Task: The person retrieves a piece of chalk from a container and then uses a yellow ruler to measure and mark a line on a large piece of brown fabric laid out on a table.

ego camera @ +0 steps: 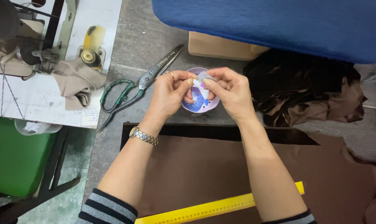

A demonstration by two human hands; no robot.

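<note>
Here, the left hand (169, 93) and right hand (231, 92) pinch a small white-and-blue piece (201, 88) between narrowed fingers, directly above a small round dish (213, 108) on the bench (138, 45). A loosened pinch likely drops it beside the dish, onto brown fabric (221, 174). Shears (140, 83) lie left, a yellow ruler (221, 205) nearer; nothing obstructs.

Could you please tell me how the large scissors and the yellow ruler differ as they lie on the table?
The grey metal scissors with green-wrapped handles lie slanted on bare grey tabletop, left of the left hand; the long flat yellow ruler lies on brown fabric, below both forearms. The scissors are fully visible; the ruler's middle is hidden by the right forearm. Neither hand touches either.
</note>
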